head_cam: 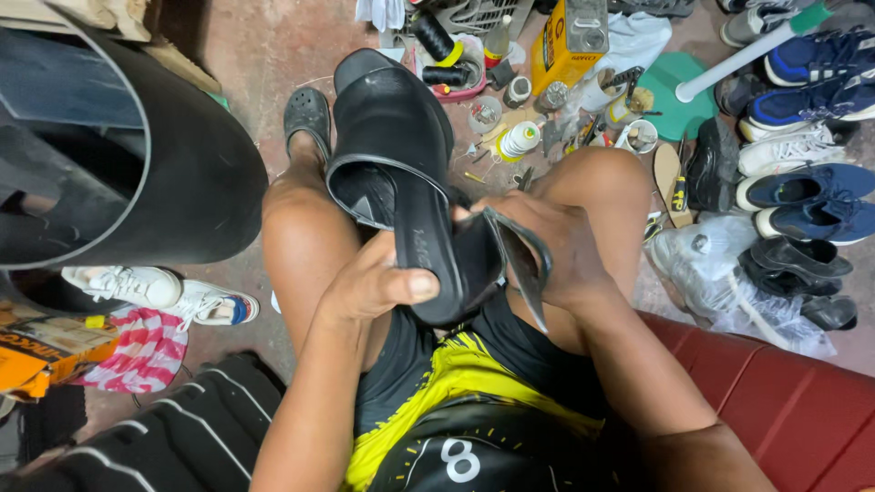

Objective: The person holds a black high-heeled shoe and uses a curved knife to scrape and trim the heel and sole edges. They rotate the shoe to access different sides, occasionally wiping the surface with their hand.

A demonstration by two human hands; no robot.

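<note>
A black slip-on sandal is held over the lap, toe pointing away from the body, and serves here as the landmark. Its heel end is gripped by the left hand, thumb pressed flat on the insole edge. Just right of the heel, the right hand is closed around a thin dark sole layer, which is seen peeled away from the heel and bent outward. By the look of it, the separation is done at the heel only; toward the toe the sole appears still attached, so most of the length is judged to remain. Whether glue is on the parted faces cannot be told.

Below the sandal, a red padded seat is sat upon. Beyond the sandal's toe, a bare concrete floor is crowded with thread spools, small pots and a yellow can. Far right of the sandal, blue and white sneakers are lined up. Left of it, a large black curved sheet is leaned, with white shoes beneath it.
</note>
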